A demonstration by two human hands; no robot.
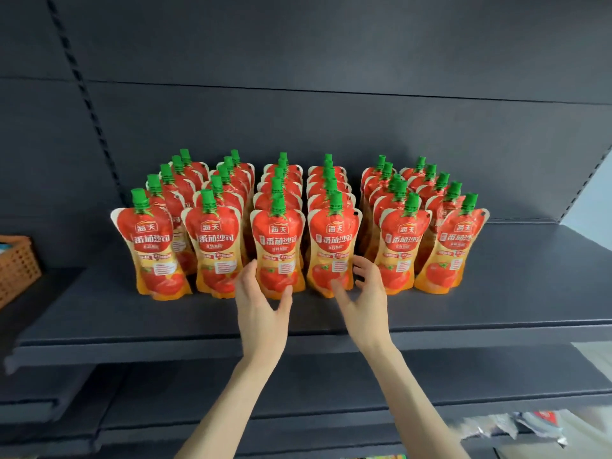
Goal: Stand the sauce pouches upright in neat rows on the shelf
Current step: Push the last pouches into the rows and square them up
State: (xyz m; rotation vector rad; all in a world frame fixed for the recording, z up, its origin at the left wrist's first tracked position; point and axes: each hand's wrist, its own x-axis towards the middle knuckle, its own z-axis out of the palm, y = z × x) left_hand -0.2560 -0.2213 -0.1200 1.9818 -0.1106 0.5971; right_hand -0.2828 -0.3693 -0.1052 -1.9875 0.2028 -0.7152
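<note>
Red sauce pouches (212, 240) with green caps stand upright on the shelf (132, 319), in six rows running from its front toward its back panel. Near the shelf's front, the left grip (261, 293) holds the third front pouch (278, 246) low down, fingers along its left edge and thumb across its base. The right grip (364, 289) is spread at the fourth front pouch (334, 240), thumb before its base; contact is unclear. A woven basket (16, 266) sits at the shelf's left end.
</note>
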